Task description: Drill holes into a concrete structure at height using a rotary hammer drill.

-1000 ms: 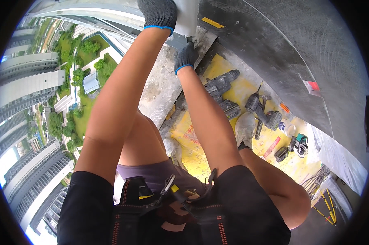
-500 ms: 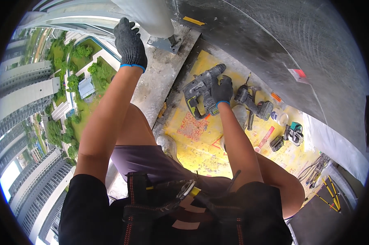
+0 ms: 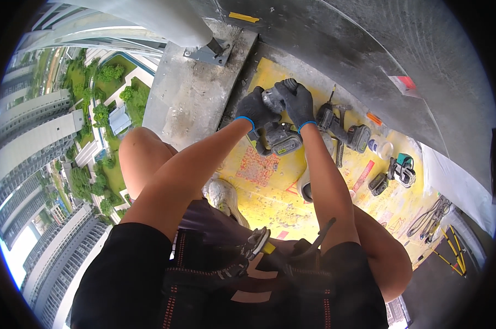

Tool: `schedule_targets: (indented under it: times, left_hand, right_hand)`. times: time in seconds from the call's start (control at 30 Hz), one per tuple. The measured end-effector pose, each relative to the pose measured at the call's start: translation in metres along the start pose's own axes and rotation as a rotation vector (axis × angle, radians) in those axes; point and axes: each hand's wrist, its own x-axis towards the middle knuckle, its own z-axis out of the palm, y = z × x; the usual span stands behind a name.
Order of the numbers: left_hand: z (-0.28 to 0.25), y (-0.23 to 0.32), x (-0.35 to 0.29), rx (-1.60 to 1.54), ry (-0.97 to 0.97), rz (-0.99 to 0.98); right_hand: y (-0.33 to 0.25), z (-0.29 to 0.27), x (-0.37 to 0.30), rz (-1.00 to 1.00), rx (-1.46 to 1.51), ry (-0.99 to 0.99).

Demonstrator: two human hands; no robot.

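Note:
A dark grey rotary hammer drill lies on the yellow, paint-worn floor in front of me, its battery end toward me. My left hand, in a dark grey knit glove with blue cuff, is closed around the drill's body. At the front, chuck end, my right hand, gloved alike, has its fingers curled over the tool. The gloves hide much of the body and the chuck. Just right of my right hand lies a cordless drill with a thin bit, partly over a hammer-like tool.
A concrete ledge bears a white post's metal base plate; beyond it is a long drop toward buildings. A dark curved wall bounds the right. Rightward lie a clear tub, a green-topped tool, coiled cable and yellow poles.
My left hand has left the white post and come down right onto the rotary hammer drill. My right hand has shifted up from its rear to its chuck end.

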Motion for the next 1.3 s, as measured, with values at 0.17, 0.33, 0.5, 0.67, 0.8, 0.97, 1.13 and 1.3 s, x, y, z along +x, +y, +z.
schedule_targets:
  times: [0.17,0.33,0.5,0.67,0.8,0.97,1.13,1.3]
  left_hand:
    - [-0.016,0.002,-0.035,-0.279,0.256,0.389]
    - [-0.014,-0.001,-0.020,-0.393,0.393,0.568]
    - [-0.023,-0.018,-0.019,-0.225,0.434,0.616]
    - [-0.010,-0.060,-0.010,-0.335,0.415,0.493]
    - [0.006,-0.096,0.003,-0.224,0.429,0.497]
    - [0.023,-0.134,0.021,-0.463,0.339,0.459]
    - [0.014,-0.108,0.000,-0.399,0.336,0.424]
    - [0.003,-0.102,-0.006,-0.358,0.450,0.480]
  right_hand:
    - [-0.096,-0.005,-0.066,-0.381,-0.307,0.132]
    - [-0.110,0.005,-0.066,-0.786,-0.289,0.140]
    - [-0.110,0.021,-0.057,-0.752,-0.271,0.030]
    - [-0.108,0.059,-0.045,-0.803,-0.370,-0.063]
    - [-0.103,0.096,-0.036,-0.776,-0.391,-0.100]
    - [-0.099,0.125,-0.030,-0.846,-0.385,-0.101]
    - [-0.087,0.111,-0.038,-0.780,-0.421,-0.098]
    - [-0.095,0.117,-0.049,-0.692,-0.402,-0.092]
